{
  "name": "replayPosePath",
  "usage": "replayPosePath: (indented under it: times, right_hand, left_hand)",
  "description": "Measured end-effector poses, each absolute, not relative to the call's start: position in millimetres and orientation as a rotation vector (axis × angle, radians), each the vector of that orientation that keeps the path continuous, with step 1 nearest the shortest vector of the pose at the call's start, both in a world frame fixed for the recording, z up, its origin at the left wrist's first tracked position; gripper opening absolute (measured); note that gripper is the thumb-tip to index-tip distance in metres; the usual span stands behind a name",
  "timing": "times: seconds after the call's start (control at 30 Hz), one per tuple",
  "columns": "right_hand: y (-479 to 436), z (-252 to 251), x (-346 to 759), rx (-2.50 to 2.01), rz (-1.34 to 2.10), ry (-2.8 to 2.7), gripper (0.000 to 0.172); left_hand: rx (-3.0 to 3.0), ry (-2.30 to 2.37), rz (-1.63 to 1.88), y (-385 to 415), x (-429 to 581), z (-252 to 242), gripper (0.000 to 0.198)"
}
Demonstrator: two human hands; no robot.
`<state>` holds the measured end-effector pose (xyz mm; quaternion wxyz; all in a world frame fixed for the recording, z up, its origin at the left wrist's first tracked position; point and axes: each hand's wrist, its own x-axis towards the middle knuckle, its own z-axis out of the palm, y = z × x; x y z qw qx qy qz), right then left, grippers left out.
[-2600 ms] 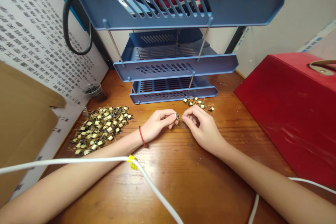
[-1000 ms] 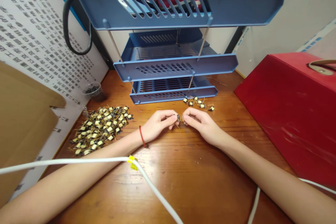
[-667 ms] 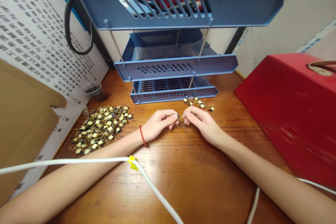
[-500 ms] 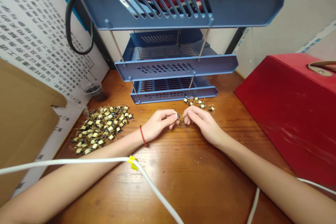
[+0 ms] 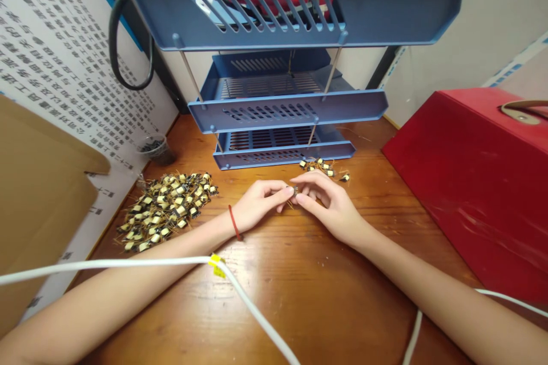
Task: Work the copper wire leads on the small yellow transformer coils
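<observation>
Left hand: my left hand (image 5: 258,205) pinches the part (image 5: 295,189) between thumb and forefinger tips, other fingers curled.
Right hand: my right hand (image 5: 331,208) meets it, fingertips closed on the same part.
Part: just above the bench (image 5: 299,274), between both hands.
Pile (image 5: 165,211): to my left, well apart.
Loose parts (image 5: 324,167): just behind my right hand, in front of the rack (image 5: 282,151).
Red box (image 5: 471,182): on my right.

- The single view rides on the person's head, looking forward and down along both forearms at the wooden table (image 5: 299,296).
- It is close: the left hand (image 5: 257,205) and right hand (image 5: 331,208) meet mid-frame, pinching a small part (image 5: 295,189) that is perhaps too tiny to make out.
- The blue tray rack (image 5: 291,108) rises just beyond.
</observation>
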<state>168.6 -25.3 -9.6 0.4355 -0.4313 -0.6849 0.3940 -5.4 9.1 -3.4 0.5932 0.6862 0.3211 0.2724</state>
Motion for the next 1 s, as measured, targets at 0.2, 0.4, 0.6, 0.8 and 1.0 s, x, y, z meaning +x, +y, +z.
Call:
replayPosePath:
  times: [0.2,0.4,0.6,0.8,1.0]
  right_hand:
    - [-26.3,-6.5,167.2,-1.059,0.887,-1.742,0.017]
    - [-26.4,-6.8,166.0,-1.067,0.87,-1.715,0.015]
    - [-28.8,-6.5,164.4,-1.102,0.87,-1.666,0.011]
    - [-28.9,-6.9,164.1,-1.118,0.875,-1.707,0.025]
    - [-26.7,-7.9,165.4,-1.12,0.839,-1.783,0.016]
  left_hand:
    - [1.616,0.773,0.638,9.2,-5.4,-3.7,0.046]
    - [1.583,0.782,0.707,9.1,-4.4,-3.1,0.059]
    - [1.593,0.815,0.659,7.5,-4.4,-3.3,0.061]
    - [1.579,0.819,0.676,8.3,-3.7,-1.8,0.06]
    - [1.553,0.797,0.709,8.3,-4.3,-1.5,0.04]
